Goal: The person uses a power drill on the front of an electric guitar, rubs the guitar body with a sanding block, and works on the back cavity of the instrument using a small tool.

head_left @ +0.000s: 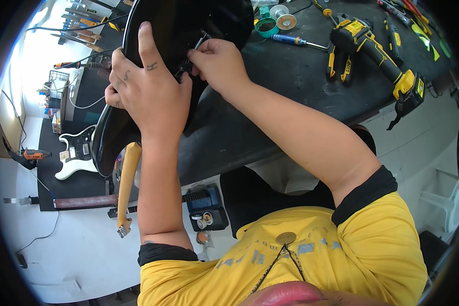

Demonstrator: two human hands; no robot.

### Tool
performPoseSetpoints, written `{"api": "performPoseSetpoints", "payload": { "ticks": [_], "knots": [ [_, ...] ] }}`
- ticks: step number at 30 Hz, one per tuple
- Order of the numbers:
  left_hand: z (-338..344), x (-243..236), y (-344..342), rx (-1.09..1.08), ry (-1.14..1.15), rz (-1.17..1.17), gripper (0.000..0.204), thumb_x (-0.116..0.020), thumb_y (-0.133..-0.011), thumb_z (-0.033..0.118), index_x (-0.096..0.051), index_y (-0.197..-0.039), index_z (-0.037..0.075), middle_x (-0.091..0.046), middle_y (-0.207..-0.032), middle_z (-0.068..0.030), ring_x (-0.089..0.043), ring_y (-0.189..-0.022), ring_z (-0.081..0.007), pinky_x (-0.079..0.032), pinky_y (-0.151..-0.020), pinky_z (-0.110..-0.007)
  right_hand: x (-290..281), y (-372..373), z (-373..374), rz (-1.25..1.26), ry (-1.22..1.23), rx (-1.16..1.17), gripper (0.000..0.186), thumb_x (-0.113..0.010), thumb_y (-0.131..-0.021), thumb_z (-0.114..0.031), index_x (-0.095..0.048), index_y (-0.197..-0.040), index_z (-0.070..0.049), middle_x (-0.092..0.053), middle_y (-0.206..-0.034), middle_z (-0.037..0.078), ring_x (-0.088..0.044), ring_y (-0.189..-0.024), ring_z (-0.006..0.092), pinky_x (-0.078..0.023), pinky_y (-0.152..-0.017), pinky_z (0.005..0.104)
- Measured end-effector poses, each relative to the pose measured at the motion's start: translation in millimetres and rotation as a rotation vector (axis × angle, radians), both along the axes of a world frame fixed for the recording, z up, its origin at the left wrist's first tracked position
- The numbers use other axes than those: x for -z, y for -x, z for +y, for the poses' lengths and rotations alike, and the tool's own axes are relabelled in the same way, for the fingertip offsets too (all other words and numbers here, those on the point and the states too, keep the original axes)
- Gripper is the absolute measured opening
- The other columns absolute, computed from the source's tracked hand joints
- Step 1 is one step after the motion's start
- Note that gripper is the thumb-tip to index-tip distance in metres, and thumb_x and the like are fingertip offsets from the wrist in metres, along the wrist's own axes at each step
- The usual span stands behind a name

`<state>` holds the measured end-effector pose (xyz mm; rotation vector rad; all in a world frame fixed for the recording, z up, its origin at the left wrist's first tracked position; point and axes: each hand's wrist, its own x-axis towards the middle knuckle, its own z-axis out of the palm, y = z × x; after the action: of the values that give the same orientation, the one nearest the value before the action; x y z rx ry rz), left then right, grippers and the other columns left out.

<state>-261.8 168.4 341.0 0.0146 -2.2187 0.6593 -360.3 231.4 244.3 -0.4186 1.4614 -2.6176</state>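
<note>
A glossy black electric guitar body (pixel 229 20) is tilted up at the far side of the workbench. My left hand (pixel 150 84) grips its left part, index finger stretched along the black surface, other fingers curled, thumb by a small dark part. My right hand (pixel 216 64) is closed in a pinch on a small silver metal piece (pixel 201 42) at the guitar's face; the fingers hide most of it. Beside my left forearm, a pale wooden guitar neck (pixel 128 178) runs down to its headstock (pixel 123 228); its joint with the body is hidden.
On the dark workbench (pixel 295 102), a yellow-black cordless power tool (pixel 364 41), pliers (pixel 338 64), a blue screwdriver (pixel 290 40) and solder spools (pixel 285 21) lie to the right. A white guitar body (pixel 76 153) rests at left. Below is an open blue toolbox (pixel 205 201).
</note>
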Motion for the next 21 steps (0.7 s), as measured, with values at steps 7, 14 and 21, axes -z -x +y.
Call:
{"api": "performPoseSetpoints", "payload": {
  "ticks": [7, 14, 21],
  "knots": [
    [-10, -3, 5, -0.017, 0.010, 0.007, 0.117, -0.096, -0.068, 0.031, -0.029, -0.162, 0.025, -0.048, -0.141, -0.0363, -0.052, -0.131, -0.0520, -0.037, -0.101, -0.064, -10, 8, 19, 0.080, -0.253, -0.121, 0.020, -0.071, -0.093, -0.015, -0.076, -0.094, 0.004, -0.073, -0.071, 0.008, -0.065, -0.060, 0.0125, -0.050, -0.058, 0.0269],
    [-12, -7, 9, -0.005, 0.007, 0.008, 0.117, -0.098, -0.068, 0.032, -0.029, -0.162, 0.026, -0.048, -0.142, -0.0367, -0.055, -0.129, -0.0521, -0.037, -0.101, -0.064, 12, -1, -7, 0.226, -0.138, 0.055, 0.022, -0.070, -0.093, -0.011, -0.075, -0.104, 0.008, -0.076, -0.080, 0.010, -0.070, -0.069, 0.0134, -0.054, -0.063, 0.0283],
    [-18, -8, 10, -0.037, 0.012, 0.005, 0.117, -0.098, -0.069, 0.031, -0.029, -0.162, 0.026, -0.050, -0.142, -0.0348, -0.058, -0.126, -0.0502, -0.039, -0.098, -0.064, 9, -4, -4, 0.162, -0.090, -0.072, 0.019, -0.071, -0.093, -0.011, -0.073, -0.101, 0.006, -0.073, -0.074, 0.009, -0.069, -0.065, 0.0129, -0.053, -0.060, 0.0287]
  ]
}}
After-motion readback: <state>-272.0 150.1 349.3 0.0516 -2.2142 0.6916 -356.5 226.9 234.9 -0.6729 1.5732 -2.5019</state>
